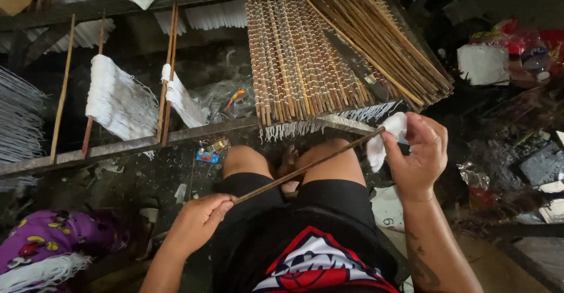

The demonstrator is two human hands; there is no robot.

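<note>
My left hand (200,218) pinches the near end of a long thin brown stick (308,165) that slants up to the right across my knees. My right hand (418,152) holds the far end of that stick together with a bunch of white thread (388,134). Just beyond my knees hangs a mat of bamboo sticks (299,58) woven with white thread, its white fringe (329,122) dangling over the frame's near rail. A pile of loose brown sticks (382,40) lies on the mat's right side, with a dark blade (355,64) on top.
A dark wooden frame rail (117,146) runs across in front of my knees. White thread bundles (120,102) hang from upright sticks at left. Plastic bags and packets (505,52) lie at right. A purple patterned cloth (47,240) sits at the lower left. Litter covers the dark floor.
</note>
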